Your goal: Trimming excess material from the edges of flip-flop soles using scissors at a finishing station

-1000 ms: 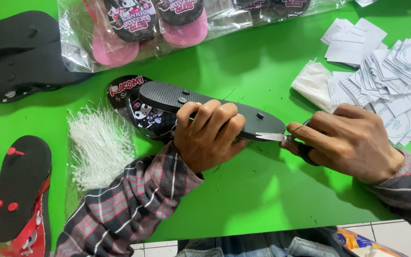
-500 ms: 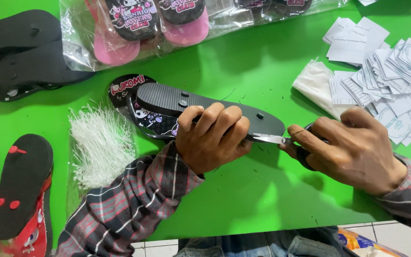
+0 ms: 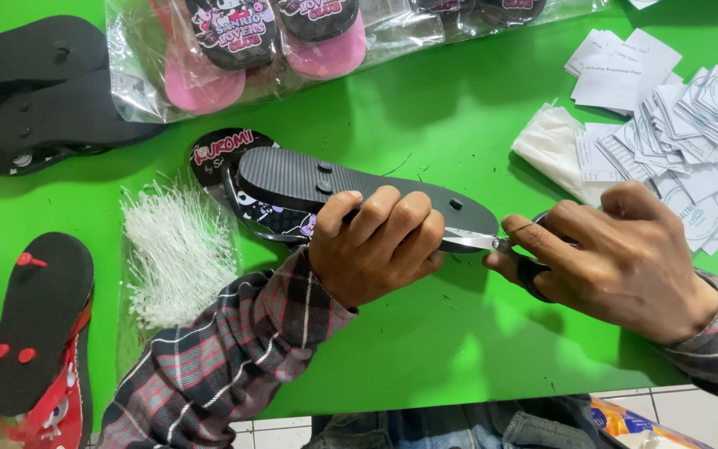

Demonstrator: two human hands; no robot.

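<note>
My left hand (image 3: 380,245) grips a pair of black flip-flops (image 3: 326,185) stacked sole to sole, lying on the green table (image 3: 425,108). The top one shows its ribbed underside with strap plugs. My right hand (image 3: 617,258) holds small scissors (image 3: 492,244), their blades against the sandal's edge beside my left fingers. The scissor handles are mostly hidden under my right fingers.
A bundle of white plastic tag fasteners (image 3: 178,249) lies left of my forearm. Black sandals (image 3: 39,91) sit at far left, red-and-black ones (image 3: 31,333) at lower left. Bagged pink and black sandals (image 3: 276,41) lie at the top. White paper labels (image 3: 666,125) are piled at right.
My hands and the sandal pair stay almost in place. The right hand has shifted slightly right and lower, with the scissors still at the sandal's edge.
</note>
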